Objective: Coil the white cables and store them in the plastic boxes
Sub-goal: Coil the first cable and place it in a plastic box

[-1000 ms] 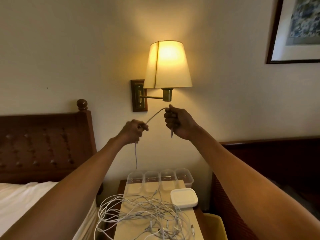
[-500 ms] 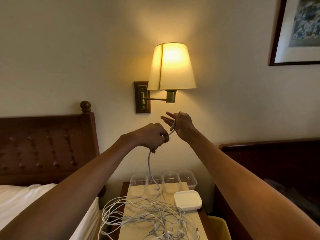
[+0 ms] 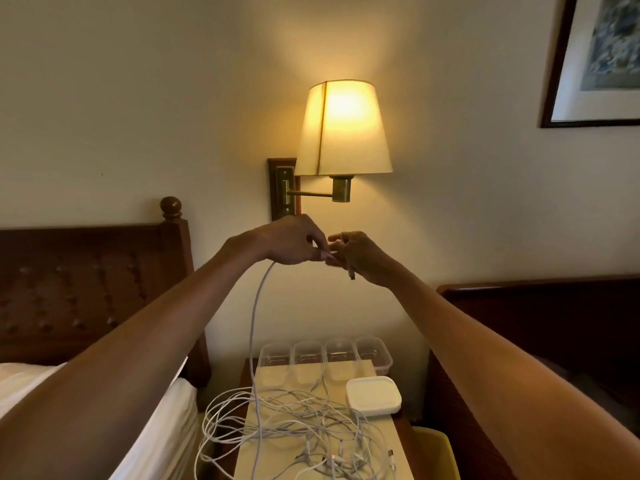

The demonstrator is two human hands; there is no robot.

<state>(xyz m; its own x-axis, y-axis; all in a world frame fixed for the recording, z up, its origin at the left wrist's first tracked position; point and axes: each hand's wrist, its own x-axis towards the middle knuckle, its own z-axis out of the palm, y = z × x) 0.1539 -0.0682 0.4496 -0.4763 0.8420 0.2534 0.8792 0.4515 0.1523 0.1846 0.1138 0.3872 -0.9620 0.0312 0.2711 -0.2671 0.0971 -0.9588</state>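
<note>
Both arms are raised just under the lit lamp [image 3: 344, 129]. The left hand [image 3: 291, 242] pinches a white cable [image 3: 254, 323], which drops from its fingers to the tangle [image 3: 294, 427] of cables on the table [image 3: 284, 375] below. The right hand [image 3: 363, 258], fingertips meeting the left's, grips the same cable's end; a plug [image 3: 352, 274] pokes out beneath it. Four clear boxes [image 3: 325, 355] stand in a row at the table's back edge. A white lid [image 3: 373, 395] lies just in front of the rightmost. Loops of the tangle hang over the table's left side.

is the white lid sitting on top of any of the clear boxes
No, the white lid lies on the table in front of the row of clear boxes, which all stand uncovered.
</note>
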